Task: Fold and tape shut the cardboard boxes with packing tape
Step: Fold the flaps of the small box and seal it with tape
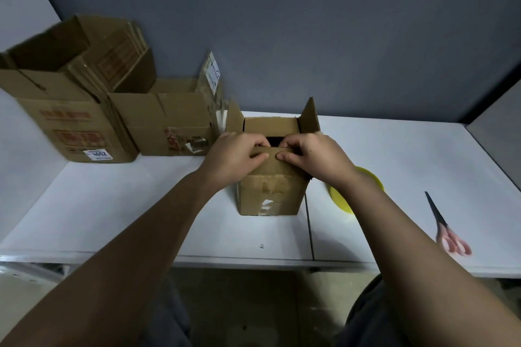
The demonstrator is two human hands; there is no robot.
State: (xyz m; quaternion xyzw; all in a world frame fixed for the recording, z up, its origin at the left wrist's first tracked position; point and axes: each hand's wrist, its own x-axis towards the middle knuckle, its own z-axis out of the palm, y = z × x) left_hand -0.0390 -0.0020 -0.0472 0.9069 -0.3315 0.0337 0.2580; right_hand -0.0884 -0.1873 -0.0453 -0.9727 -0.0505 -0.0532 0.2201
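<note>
A small brown cardboard box (270,197) stands on the white table (141,205) in front of me, with old tape scraps on its near wall. Its near flap is bent inward over the opening. My left hand (234,156) grips that flap from the left, thumb on top and fingers curled over its edge. From the right, my right hand (310,156) grips the same flap in the same way. The left and right side flaps stand upright, and the far flap leans inward. A yellow roll of packing tape (342,200) lies right of the box, partly hidden by my right forearm.
Orange-handled scissors (445,225) lie on the table at the right. A large open box (70,110) and a medium open box (169,121), holding flattened cardboard, stand at the back left. A grey partition wall runs behind the table.
</note>
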